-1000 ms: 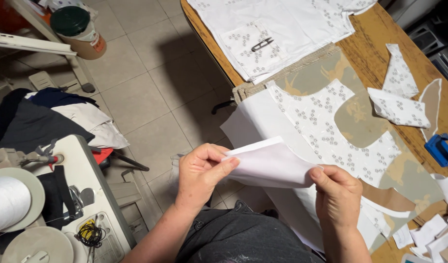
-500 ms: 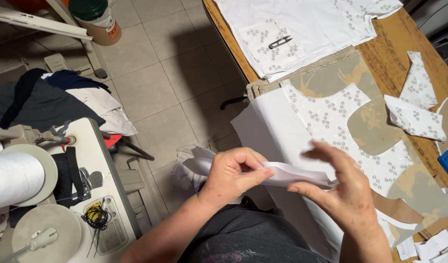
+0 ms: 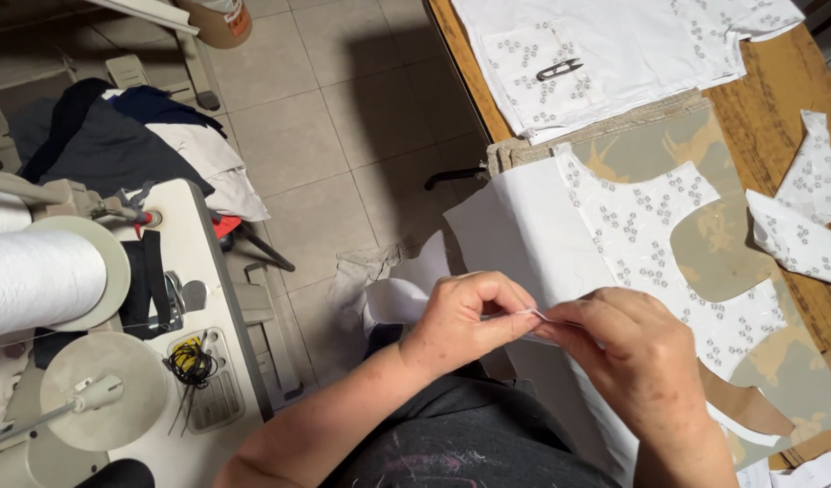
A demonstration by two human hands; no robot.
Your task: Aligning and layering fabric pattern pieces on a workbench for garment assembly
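My left hand and my right hand meet in front of my lap and pinch a small white fabric piece between thumbs and fingertips. Only a thin edge of the piece shows between the fingers. Another white piece hangs below my left hand over the floor. Just beyond my hands, a cut white patterned fabric panel lies on brown paper patterns on the wooden table.
Small thread snips rest on white fabric at the table's far end. Patterned scraps lie at the right. A sewing machine stand with a white thread cone is at my left; dark clothes are piled on the tiled floor.
The white piece was held open and wide a second ago; it is now folded or gathered into a thin edge, with both hands drawn close together.
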